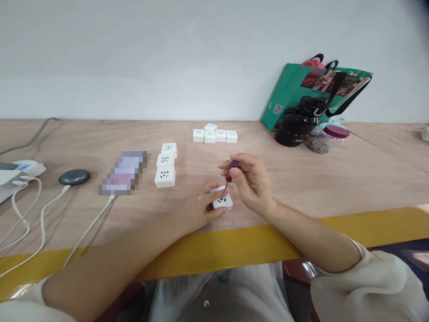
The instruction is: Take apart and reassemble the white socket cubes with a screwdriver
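Observation:
My left hand (197, 209) grips a white socket cube (223, 202) and steadies it on the wooden table near the front edge. My right hand (250, 181) pinches a small screwdriver (230, 172) with a red and purple handle, held nearly upright, its tip resting on the top of the cube. Both hands sit close together over the cube.
Three white socket cubes (165, 166) stand in a line to the left; several more (214, 134) are grouped farther back. A blurred phone (123, 173) with a white cable, a dark round puck (74, 177), a black bottle (298, 123) and a green bag (311, 91) also lie about. Yellow edge strip (234, 246) borders the table.

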`<state>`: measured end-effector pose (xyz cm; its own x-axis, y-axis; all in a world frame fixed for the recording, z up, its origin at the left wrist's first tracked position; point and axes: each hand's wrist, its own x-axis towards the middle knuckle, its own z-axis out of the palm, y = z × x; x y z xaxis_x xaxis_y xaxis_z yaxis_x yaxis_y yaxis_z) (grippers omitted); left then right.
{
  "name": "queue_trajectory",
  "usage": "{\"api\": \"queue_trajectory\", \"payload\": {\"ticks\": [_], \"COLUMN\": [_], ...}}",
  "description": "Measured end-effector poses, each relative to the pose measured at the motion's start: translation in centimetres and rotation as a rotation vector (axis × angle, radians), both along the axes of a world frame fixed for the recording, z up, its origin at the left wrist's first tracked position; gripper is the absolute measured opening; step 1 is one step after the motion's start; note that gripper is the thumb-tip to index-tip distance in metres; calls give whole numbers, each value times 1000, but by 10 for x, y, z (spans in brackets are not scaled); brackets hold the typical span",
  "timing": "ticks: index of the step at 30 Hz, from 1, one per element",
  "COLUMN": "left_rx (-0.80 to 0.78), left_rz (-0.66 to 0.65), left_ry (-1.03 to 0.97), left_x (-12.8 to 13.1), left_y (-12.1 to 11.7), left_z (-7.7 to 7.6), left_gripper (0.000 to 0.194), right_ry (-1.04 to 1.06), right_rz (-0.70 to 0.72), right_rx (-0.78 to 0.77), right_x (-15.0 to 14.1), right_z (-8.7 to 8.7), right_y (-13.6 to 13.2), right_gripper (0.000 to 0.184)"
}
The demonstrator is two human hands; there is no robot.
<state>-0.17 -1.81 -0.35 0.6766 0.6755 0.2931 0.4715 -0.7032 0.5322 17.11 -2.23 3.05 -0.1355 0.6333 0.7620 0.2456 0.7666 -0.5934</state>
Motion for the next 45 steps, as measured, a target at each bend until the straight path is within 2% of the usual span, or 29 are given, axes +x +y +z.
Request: {"api": "queue_trajectory", "payload": {"ticks": [4,6,12,18,21,24,31,38,43,45], "left_rx": [1,0,14,-13,-15,-32,-32,-32,-30,-28], "left_rz": [-8,-1,-1,-11,2,-15,-14,-27,-27,-13], "left_ry": [-2,4,6,-9,21,22,-4,2,-21,-16], "left_x": [0,0,0,0,0,0,0,-1,0,0], "left_y": [0,-1,-1,0,0,0,0,1,2,1], "left_z": [1,1,1,1,2,4,3,2,0,0], "left_gripper": [38,38,38,38,38,39,39,38,39,38], "right_ry": [-61,-61,-113,-170,-78,-54,-70,-136,-177,-156], "right_rz": [-113,-164,-68,-203,-111,-37,-191,-65,-170,-182], "right_rx": [102,98,83,149,65,29,87,87,151,131], "right_x": [1,1,1,1,0,-1,0,2,2,1], "right_z": [4,6,5,5,2,-1,5,4,5,4], "right_y": [3,4,2,3,2,1,5,3,5,4], "right_gripper": [26,27,38,39,42,37,35,44,42,46]}}
